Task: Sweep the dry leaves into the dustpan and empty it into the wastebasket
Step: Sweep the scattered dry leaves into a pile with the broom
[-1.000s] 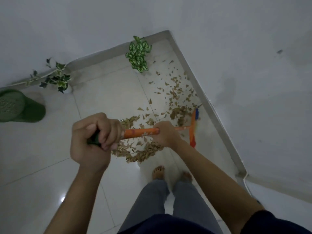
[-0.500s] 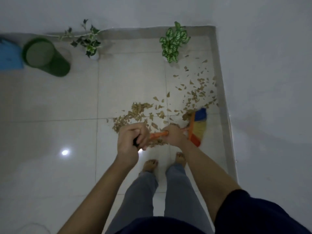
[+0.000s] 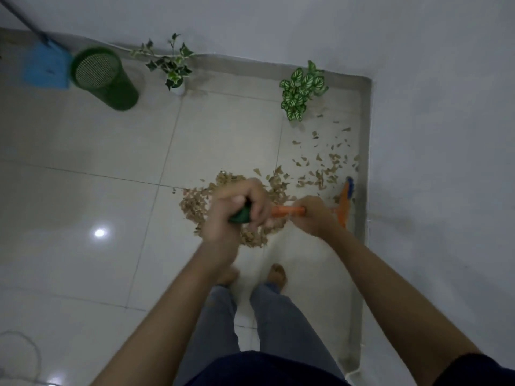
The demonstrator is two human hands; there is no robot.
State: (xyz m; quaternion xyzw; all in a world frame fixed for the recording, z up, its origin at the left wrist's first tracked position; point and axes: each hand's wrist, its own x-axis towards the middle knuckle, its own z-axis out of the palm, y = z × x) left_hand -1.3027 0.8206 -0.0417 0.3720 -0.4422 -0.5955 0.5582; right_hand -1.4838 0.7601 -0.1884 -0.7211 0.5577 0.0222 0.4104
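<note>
I hold an orange broom [image 3: 287,210] with both hands. My left hand [image 3: 237,210] grips the green top end of its handle, and my right hand [image 3: 313,215] grips the shaft lower down. The broom head [image 3: 345,203] stands on the floor by the right wall's skirting. A pile of dry leaves [image 3: 195,204] lies under my hands, and scattered leaves [image 3: 326,165] spread toward the corner. A green mesh wastebasket [image 3: 103,78] stands at the back left, with a blue dustpan [image 3: 44,66] leaning beside it against the wall.
Two small potted plants stand along the back wall, one ivy-like [image 3: 170,65] and one with striped leaves [image 3: 301,90] near the corner. My bare feet [image 3: 276,275] are just behind the pile. The right wall [image 3: 446,162] is close. A cable loop [image 3: 16,355] lies bottom left.
The view has swung left, bringing the wastebasket and dustpan further in. The broom head has moved right to the skirting, now seen edge-on. Both hands keep their grip.
</note>
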